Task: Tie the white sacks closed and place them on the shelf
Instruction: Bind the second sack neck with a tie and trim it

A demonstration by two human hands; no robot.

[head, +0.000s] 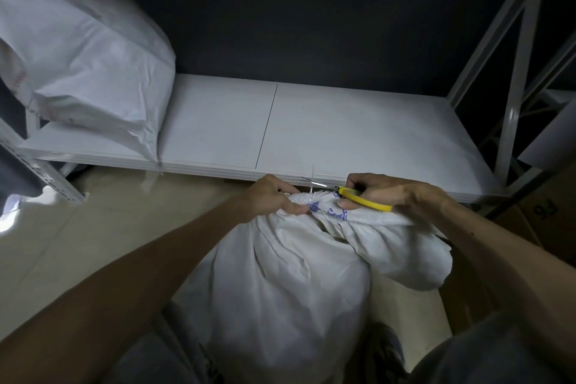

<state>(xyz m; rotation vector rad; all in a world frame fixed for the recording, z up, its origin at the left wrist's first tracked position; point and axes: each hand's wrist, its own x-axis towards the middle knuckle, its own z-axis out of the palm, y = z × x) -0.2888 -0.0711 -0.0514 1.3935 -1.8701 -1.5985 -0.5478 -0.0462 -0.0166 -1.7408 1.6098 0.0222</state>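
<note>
left grip (274, 196) clenches sack (280, 290) neck | right grip (396, 193) holds scissors (364, 200) | second sack (87, 65) on shelf (343, 134)

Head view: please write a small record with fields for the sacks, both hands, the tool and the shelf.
front sack: white, stands in front of the shelf, neck gathered
tie: white, around the neck, tail standing up
left hand: grips the gathered neck
right hand: holds the scissors
scissors: yellow handles, blades at the tie's tail
shelf: white, low
second sack: white, lies on the shelf's left end
</note>
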